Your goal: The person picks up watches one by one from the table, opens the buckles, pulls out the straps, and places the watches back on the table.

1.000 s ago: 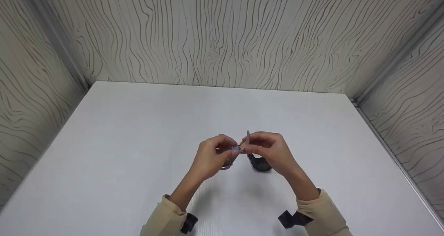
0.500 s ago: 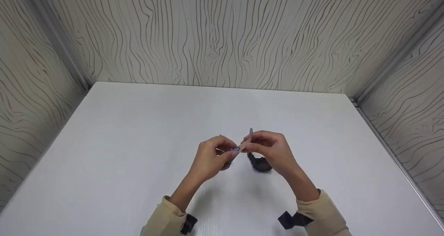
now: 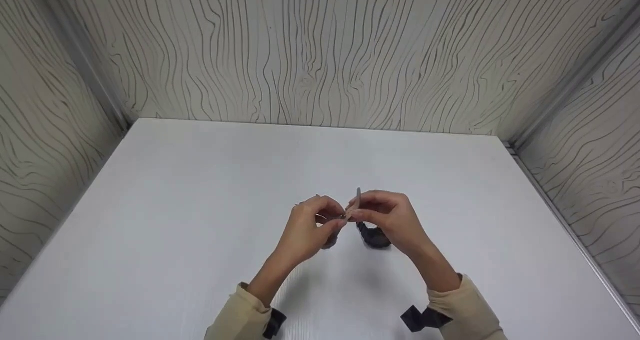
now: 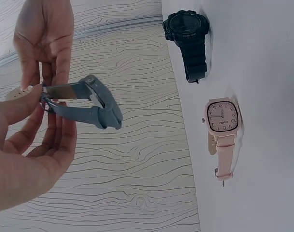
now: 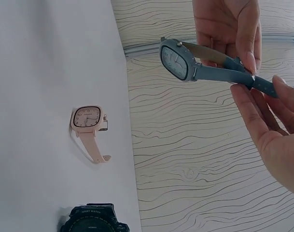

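A blue wristwatch with a squarish dial [image 5: 175, 63] is held in the air between both hands, its strap bent into a loop. My left hand [image 3: 302, 232] pinches the strap at its buckle end between thumb and fingers. Facing it, my right hand [image 3: 397, 217] pinches the free end of the strap [image 5: 265, 86], whose tip sticks up past the fingers in the head view. The strap's two ends meet at the buckle, and fingertips partly cover that spot. The watch case [image 4: 107, 108] hangs free on the left hand's side.
A black digital sport watch [image 3: 375, 237] lies on the white table [image 3: 200, 190] just below the right hand. A pink square watch [image 4: 222, 116] lies near it, hidden in the head view. Wood-grain panels [image 3: 310, 55] enclose the table's back and sides.
My left hand has shifted slightly right, and its fingers now cover more of the buckle. The strap tip rose a little, then came back down. Both hands keep hold of the blue wristwatch.
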A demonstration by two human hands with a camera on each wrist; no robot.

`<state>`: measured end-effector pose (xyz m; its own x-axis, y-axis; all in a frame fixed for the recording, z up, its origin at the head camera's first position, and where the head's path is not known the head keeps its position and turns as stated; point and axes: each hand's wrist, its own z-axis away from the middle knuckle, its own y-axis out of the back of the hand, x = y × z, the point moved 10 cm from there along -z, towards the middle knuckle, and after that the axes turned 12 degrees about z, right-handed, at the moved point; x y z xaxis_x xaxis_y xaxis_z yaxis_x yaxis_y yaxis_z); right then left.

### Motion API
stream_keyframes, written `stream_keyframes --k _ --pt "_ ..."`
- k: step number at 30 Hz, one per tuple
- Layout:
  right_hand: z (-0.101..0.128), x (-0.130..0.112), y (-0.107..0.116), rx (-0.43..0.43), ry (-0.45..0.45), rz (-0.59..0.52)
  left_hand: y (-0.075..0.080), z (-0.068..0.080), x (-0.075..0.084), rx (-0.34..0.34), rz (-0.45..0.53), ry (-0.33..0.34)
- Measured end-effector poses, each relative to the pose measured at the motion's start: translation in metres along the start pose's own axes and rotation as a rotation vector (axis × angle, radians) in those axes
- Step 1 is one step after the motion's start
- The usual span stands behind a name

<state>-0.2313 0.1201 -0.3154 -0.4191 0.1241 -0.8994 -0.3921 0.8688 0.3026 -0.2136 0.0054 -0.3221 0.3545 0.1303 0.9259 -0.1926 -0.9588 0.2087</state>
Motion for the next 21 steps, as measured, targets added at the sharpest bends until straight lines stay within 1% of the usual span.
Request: stream_keyframes --k 5,10,15,21 --pt "0.0005 0.0014 0.0002 0.008 -0.017 0.0 0.0 0.0002 0.0003 -0.003 -0.016 0.003" --pt "0.0005 0.0025 0.0009 0.012 -0.029 0.008 -0.0018 -0.0003 0.0 -0.02 -0.015 0.008" --pt "0.0009 0.0038 0.001 0.006 -0.042 0.014 -0.0053 -0.0011 -0.0017 -0.057 -0.007 0.013" --pt "0.0009 0.0024 0.0003 -0.006 -0.037 0.028 -0.0095 -0.001 -0.0031 -0.108 0.018 0.021"
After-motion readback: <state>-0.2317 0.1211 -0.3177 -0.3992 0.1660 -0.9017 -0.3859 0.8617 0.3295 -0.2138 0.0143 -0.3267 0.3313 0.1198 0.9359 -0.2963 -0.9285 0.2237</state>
